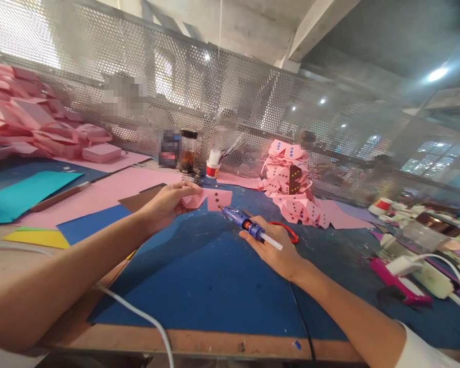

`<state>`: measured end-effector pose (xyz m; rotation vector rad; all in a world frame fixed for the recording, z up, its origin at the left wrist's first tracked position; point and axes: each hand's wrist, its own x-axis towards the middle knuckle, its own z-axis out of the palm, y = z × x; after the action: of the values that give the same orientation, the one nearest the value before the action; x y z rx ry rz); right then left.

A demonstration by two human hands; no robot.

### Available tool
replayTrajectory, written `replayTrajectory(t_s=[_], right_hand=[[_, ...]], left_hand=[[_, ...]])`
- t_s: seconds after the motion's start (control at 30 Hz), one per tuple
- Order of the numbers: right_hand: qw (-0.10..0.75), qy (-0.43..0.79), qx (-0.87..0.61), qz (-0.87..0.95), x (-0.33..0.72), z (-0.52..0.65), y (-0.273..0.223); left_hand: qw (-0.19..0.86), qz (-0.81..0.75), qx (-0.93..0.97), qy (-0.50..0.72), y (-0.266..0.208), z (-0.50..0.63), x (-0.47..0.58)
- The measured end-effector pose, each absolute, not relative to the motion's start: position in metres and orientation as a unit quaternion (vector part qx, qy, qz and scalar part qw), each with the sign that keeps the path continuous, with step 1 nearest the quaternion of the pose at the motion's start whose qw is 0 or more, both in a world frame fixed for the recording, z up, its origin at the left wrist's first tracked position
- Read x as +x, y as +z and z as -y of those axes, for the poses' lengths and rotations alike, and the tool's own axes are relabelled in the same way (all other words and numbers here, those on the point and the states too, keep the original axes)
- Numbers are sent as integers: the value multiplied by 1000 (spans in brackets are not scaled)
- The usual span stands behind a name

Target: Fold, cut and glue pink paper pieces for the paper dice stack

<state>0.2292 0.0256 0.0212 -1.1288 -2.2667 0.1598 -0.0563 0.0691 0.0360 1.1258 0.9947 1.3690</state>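
My left hand [174, 201] is closed on a folded pink paper piece [220, 199] with small dark diamond marks, held above the blue mat [199, 286]. In my right hand [278, 249] is a blue hot glue gun [240, 220], a clear glue stick poking out of its back end. The gun's nozzle points at the lower edge of the pink piece, touching it or very close. Scissors with red handles [287, 230] lie just beyond my right hand, partly hidden by it.
Folded pink pieces with dots form a tall stack [287, 179] at the back. More pink boxes [34, 117] are heaped at left, near teal card [26, 191]. A jar [188, 151] and red-white cup [213, 168] stand by the mesh screen [199, 97]. A white cable [141, 309] crosses the front edge.
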Motion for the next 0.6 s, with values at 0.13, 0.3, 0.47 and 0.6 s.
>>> replayTrajectory(t_s=[0.13,0.3,0.47,0.6], right_hand=[[303,32,-412,859,231,-28,18],[299,-1,-393,870,234,-31,13],[289,-31,-368,884,235,-31,14],[289,-47,-335,896,236,-29,20]], left_hand=[[531,-412,476,568,35,-70,-58],[534,-407,483,562,34,-70,-59],[540,-400,488,557,35,-69,-58],[539,-399,491,556,36,-68,-56]])
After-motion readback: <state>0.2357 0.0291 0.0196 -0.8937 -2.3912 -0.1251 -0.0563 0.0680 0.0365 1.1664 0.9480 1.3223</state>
